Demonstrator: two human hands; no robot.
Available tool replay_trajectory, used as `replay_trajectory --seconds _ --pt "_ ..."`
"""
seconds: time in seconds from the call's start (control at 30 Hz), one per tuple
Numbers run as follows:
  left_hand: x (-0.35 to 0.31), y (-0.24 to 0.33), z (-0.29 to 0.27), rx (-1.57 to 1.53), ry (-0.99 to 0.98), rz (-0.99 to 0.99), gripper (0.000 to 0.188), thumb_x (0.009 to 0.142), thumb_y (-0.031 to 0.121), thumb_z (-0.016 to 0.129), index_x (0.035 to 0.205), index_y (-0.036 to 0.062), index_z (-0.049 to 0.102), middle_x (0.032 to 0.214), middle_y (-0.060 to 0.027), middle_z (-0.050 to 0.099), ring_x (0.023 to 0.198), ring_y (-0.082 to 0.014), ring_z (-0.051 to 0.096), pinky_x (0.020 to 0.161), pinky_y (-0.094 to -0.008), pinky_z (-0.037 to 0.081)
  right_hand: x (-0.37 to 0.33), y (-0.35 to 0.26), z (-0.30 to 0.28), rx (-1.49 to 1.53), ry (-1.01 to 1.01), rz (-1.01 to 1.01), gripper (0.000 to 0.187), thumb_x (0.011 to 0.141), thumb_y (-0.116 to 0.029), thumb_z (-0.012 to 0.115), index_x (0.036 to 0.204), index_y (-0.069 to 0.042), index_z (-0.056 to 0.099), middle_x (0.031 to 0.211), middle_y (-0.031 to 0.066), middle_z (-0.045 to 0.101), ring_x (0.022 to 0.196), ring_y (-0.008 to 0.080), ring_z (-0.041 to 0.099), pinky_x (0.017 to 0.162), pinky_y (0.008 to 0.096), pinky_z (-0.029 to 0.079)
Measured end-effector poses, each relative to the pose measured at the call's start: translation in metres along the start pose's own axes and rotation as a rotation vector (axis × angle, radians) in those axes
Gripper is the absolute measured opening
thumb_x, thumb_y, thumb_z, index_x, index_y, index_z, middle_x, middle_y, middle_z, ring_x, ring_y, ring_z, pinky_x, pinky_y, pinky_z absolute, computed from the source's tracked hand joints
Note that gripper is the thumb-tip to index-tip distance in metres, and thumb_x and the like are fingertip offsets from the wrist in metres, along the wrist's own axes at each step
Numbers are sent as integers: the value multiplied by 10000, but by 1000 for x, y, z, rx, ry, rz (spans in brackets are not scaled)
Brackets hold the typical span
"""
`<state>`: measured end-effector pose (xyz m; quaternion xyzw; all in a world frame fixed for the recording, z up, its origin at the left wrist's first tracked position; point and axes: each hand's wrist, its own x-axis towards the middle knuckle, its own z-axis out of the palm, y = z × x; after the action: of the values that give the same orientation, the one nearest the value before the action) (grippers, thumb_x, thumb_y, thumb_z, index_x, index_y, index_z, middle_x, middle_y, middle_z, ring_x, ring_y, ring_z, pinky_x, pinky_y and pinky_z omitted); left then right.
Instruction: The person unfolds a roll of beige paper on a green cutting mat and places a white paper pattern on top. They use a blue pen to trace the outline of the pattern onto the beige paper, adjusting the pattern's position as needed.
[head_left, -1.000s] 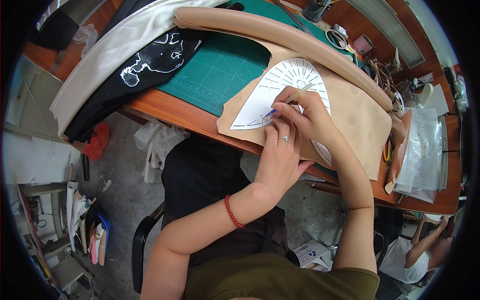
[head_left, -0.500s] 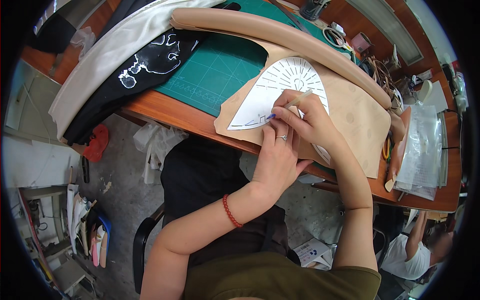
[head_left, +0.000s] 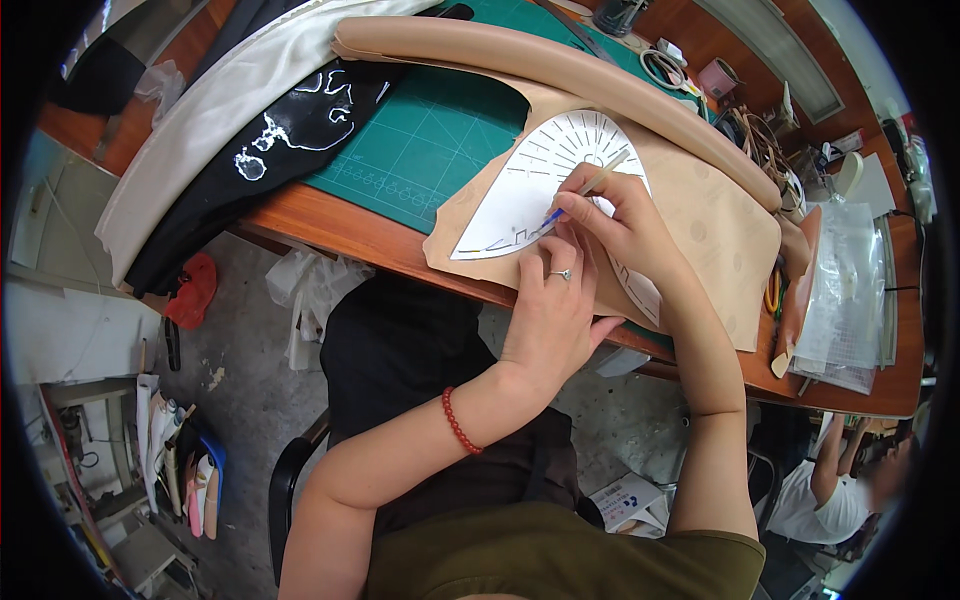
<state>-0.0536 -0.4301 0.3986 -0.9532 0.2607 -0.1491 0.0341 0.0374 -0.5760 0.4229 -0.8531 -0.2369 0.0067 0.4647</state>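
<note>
A white, curved paper pattern [head_left: 530, 175] with fanned black slits lies on a tan leather sheet [head_left: 710, 240]. My right hand [head_left: 628, 222] pinches a slim translucent pen [head_left: 606, 172], its blue tip on the pattern's near edge, beside small marks. Just below the pen, my left hand [head_left: 556, 312] lies across that near edge, fingers extended and slightly bent, thumb apart; a ring is on one finger. The left fingertips are partly hidden by the right hand. Both hands and forearms cover part of the pattern's right side.
A green cutting mat [head_left: 420, 140] lies under the leather, whose far side is rolled up [head_left: 560, 75]. Black material [head_left: 225, 190] and cream material [head_left: 190, 140] drape over the table's left. Clear plastic sheets [head_left: 835, 290] lie at right. A co-worker [head_left: 825, 500] sits at lower right.
The pen tip has moved slightly right along the pattern's near edge, and the pen stands more upright. Another short mark shows there. My left hand stays nearly where it was.
</note>
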Motion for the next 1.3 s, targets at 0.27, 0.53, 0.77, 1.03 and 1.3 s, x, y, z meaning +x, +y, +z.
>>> replay_trajectory --seconds 0.27,0.53,0.77,1.03,1.3 --pt "0 -2 3 -19 13 25 868 889 753 518 1302 -4 624 1394 -186 548 1138 -257 481 919 -383 393 2 12 -10 46 40 58 208 988 -189 659 955 15 688 775 75 702 723 141 647 708 297 500" --pt "1 -3 4 -49 19 32 872 903 730 523 1340 -21 599 1411 -211 540 1180 -264 498 944 -393 402 2 19 -24 37 94 114 211 1014 -165 635 951 33 670 805 66 709 760 90 661 706 255 518" --pt "1 -4 2 -79 14 24 892 890 725 550 1375 -24 580 1423 -213 537 1173 -263 515 936 -399 411 0 40 -36 87 164 136 200 1023 -161 627 977 32 655 819 71 711 800 103 709 695 253 532" --pt "11 -19 -3 -165 80 71 1003 798 808 583 1360 -23 589 1270 -151 570 1068 -258 534 866 -379 416 -2 35 -37 91 220 173 200 1019 -161 631 957 28 643 777 74 698 769 117 710 690 260 528" --pt "35 -40 9 -423 6 74 1042 767 821 607 1329 -57 589 1138 -128 546 956 -295 544 750 -410 464 -15 24 -32 -123 219 80 146 979 -144 656 965 1 658 801 129 703 738 191 700 682 327 522"
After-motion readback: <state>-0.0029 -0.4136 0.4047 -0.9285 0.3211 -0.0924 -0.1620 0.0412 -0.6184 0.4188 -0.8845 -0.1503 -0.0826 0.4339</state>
